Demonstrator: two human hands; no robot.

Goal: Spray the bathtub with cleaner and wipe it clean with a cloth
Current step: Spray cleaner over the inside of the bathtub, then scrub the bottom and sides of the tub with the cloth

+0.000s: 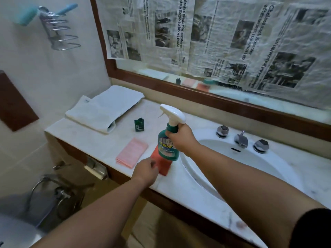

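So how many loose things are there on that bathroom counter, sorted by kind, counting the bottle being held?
Cloths: 2 (pink cloth, red cloth)
Towels: 1 (white folded towel)
Bottles: 2 (spray bottle held in the right hand, small dark bottle)
Total: 5

"Bathroom" on the spray bottle (167,146), "China Expo to boost trade" on the newspaper (143,33)
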